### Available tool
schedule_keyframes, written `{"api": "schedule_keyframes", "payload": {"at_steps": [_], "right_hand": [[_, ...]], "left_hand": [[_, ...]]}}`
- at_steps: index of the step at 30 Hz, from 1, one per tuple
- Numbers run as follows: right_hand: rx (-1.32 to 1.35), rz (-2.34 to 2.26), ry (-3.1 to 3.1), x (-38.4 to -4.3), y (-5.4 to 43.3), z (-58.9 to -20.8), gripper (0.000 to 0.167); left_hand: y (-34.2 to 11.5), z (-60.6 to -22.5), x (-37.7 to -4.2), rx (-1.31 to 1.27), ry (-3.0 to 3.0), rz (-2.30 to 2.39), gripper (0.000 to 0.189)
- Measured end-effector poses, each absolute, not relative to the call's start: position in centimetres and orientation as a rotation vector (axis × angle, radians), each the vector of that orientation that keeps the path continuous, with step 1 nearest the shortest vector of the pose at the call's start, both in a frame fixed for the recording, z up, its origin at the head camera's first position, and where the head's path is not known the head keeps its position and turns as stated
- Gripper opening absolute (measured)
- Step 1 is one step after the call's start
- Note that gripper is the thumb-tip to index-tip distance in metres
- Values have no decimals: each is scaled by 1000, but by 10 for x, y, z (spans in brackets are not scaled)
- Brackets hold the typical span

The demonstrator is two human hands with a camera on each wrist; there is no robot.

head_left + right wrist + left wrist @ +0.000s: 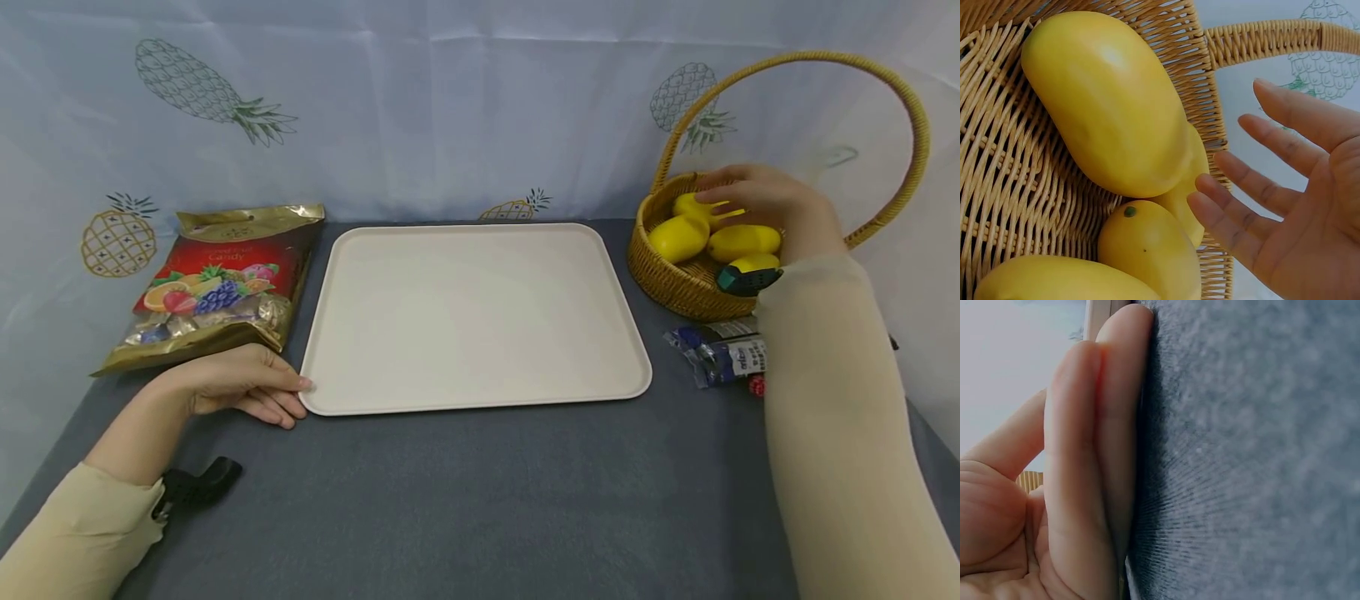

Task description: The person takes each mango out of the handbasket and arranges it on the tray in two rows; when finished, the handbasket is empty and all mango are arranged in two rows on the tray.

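Note:
At the near left corner of the cream tray (480, 317), my left hand (251, 383) pinches the rim. Its thumb lies over the edge, while its other fingers (1079, 456) stretch low along the grey cloth. My right hand (757, 196) is over the wicker basket (675, 287) at the right, fingers spread and slightly bent. In the right wrist view the palm faces several yellow mangoes; a large mango (1104, 100) lies on top, beside the fingertips. A smaller mango (1147, 244) with a green stem spot sits below it. Nothing is in that hand.
A gold and red candy bag (217, 283) lies left of the tray. Blue-wrapped packages (723, 354) sit in front of the basket, partly hidden by the right sleeve (840, 417). The basket's tall handle (795, 57) arches above it. A pineapple-print curtain (450, 108) hangs behind.

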State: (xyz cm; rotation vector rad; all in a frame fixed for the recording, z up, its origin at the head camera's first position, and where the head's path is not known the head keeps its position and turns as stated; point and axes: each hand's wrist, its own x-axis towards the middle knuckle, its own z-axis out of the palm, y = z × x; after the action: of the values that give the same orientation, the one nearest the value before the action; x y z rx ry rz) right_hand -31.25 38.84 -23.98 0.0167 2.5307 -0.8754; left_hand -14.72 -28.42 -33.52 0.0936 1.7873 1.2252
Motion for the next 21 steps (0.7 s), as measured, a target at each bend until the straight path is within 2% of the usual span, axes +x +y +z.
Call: {"api": "schedule_keyframes", "payload": {"at_steps": [12,21], "right_hand": [[-89,-795,2506,-327,392,-251,71],[-187,-652,2471,-331,386,-258,73]], "left_hand": [[-287,-340,-152,149,1748,1221,21],[-290,-342,-150,159,1737,1219,18]]}}
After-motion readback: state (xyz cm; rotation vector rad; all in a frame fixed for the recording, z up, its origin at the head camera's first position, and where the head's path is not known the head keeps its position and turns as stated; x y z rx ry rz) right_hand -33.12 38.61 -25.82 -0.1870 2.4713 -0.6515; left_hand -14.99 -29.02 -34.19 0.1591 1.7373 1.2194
